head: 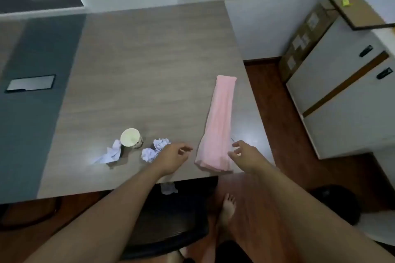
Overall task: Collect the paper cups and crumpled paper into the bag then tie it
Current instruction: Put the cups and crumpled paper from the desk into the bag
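A long pink plastic bag (220, 121) lies flat on the wooden table (149, 70), its wide end toward me. My right hand (244, 155) hovers just right of that near end with loosely curled fingers, holding nothing. My left hand (173, 157) hangs just left of the bag, also with nothing in it, partly covering a crumpled white paper (155, 148). A paper cup (130, 137) lies tipped on its side further left, with another crumpled paper (111, 153) beside it. One more crumpled paper (168, 188) sits at the table's front edge under my left forearm.
A dark chair (166, 220) stands below the table's front edge and my bare foot (227, 209) is on the wooden floor. A black tablet (30, 83) lies on the grey strip at the left. White cabinets (342, 96) and cardboard boxes (303, 40) stand at the right.
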